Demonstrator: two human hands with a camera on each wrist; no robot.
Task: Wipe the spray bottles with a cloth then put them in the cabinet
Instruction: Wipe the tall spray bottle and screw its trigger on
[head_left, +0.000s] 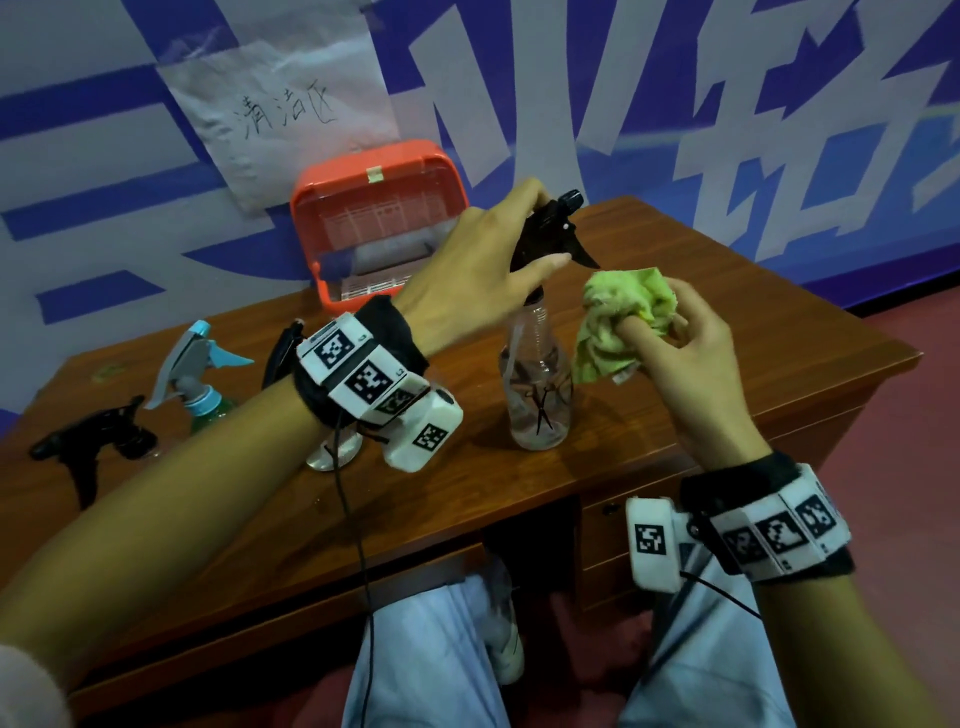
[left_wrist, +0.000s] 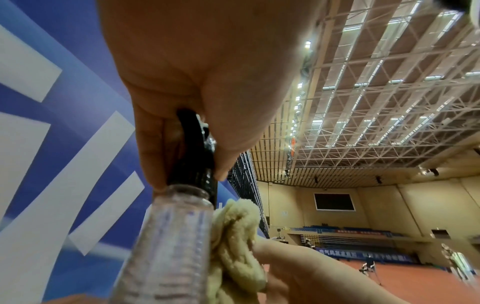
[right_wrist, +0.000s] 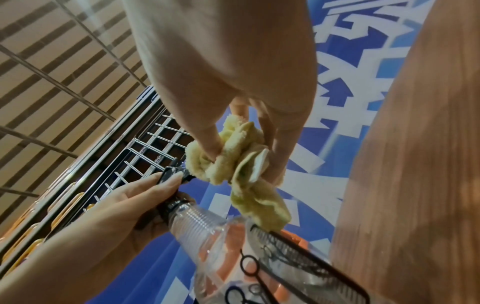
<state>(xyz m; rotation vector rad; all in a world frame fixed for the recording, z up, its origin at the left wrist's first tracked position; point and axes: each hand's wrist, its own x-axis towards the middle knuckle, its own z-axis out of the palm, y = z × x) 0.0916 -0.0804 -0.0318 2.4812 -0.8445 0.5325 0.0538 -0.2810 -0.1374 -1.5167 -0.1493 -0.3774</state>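
A clear spray bottle (head_left: 537, 384) with a black trigger head (head_left: 556, 228) stands upright near the middle of the wooden table (head_left: 727, 322). My left hand (head_left: 524, 244) grips that head and neck from above; in the left wrist view its fingers (left_wrist: 153, 156) wrap the black collar. My right hand (head_left: 675, 332) holds a bunched green cloth (head_left: 618, 317) against the right side of the bottle's shoulder. The cloth (right_wrist: 249, 174) is pinched between thumb and fingers just above the bottle (right_wrist: 207, 232). The orange cabinet (head_left: 374, 171) stands open at the table's back.
Left of my arm stand a green bottle with a blue-grey trigger (head_left: 197, 374), a black-headed bottle (head_left: 88, 441) at the far left, and another clear bottle (head_left: 332, 452) partly behind my left wrist. The table's right edge (head_left: 857, 395) drops to red floor.
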